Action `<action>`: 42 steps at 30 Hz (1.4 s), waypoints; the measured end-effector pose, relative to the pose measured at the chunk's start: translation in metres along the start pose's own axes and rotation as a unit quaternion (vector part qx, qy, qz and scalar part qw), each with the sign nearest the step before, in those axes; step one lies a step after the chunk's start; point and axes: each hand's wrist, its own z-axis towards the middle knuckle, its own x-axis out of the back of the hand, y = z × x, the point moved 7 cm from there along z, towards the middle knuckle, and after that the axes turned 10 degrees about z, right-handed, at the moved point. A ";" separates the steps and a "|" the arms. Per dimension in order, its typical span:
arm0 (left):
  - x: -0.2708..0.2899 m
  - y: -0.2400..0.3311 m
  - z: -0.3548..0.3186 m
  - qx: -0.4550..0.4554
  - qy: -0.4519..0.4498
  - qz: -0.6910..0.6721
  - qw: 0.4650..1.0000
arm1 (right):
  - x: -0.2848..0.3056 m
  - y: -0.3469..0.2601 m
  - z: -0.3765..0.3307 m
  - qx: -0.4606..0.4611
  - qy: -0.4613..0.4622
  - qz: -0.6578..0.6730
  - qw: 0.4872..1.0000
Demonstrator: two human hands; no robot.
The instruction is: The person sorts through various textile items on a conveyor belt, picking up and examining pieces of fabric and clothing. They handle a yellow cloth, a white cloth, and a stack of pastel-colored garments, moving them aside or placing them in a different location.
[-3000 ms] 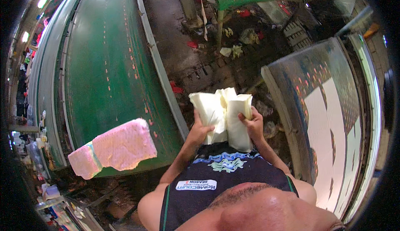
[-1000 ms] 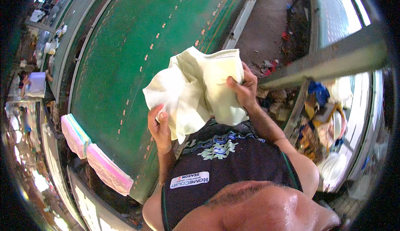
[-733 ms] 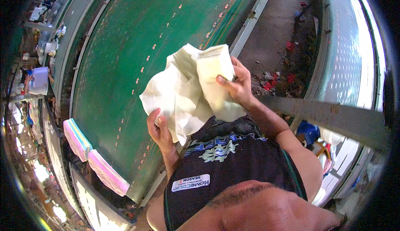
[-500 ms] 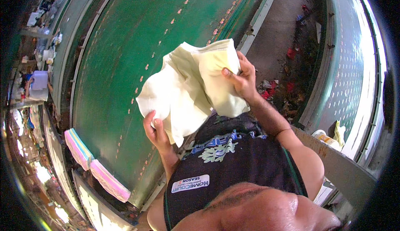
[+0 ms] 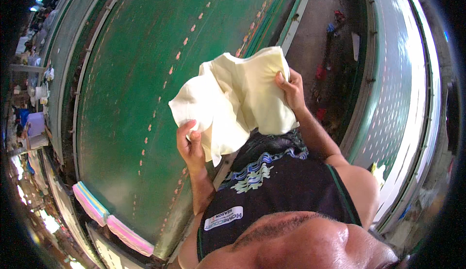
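Note:
Between my two hands I hold up a pale cream cloth point(image 5: 233, 106), partly creased down its middle; it could be a garment, but its kind is unclear. My left hand point(image 5: 191, 145) pinches its lower left side between thumb and fingers. At its upper right edge, my right hand point(image 5: 291, 88) grips it, the thumb on top and the fingers hidden behind. The cloth hangs in front of my body, above the near side of a long green table point(image 5: 116, 99).
Rows of small pinkish marks run along the table. Striped pink, yellow and blue padding point(image 5: 128, 235) lies by its near left end. To the right is a dark aisle floor point(image 5: 330, 50) with scattered scraps, then a second green table point(image 5: 388, 99). Cluttered goods stand far left.
The cloth and both hands have shifted slightly right in view, and the cloth's right part is spread a little flatter. Both hands keep their hold.

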 end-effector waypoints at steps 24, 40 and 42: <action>-0.560 0.149 0.223 0.044 -0.229 -0.288 0.929 | 0.385 -0.258 0.187 0.085 0.254 0.052 0.962; -0.875 0.225 0.465 -0.009 -0.206 -0.273 0.940 | 0.552 -0.433 0.548 0.128 0.199 0.049 0.970; -0.918 0.223 0.500 -0.011 -0.214 -0.248 0.945 | 0.561 -0.462 0.600 0.128 0.195 0.040 0.972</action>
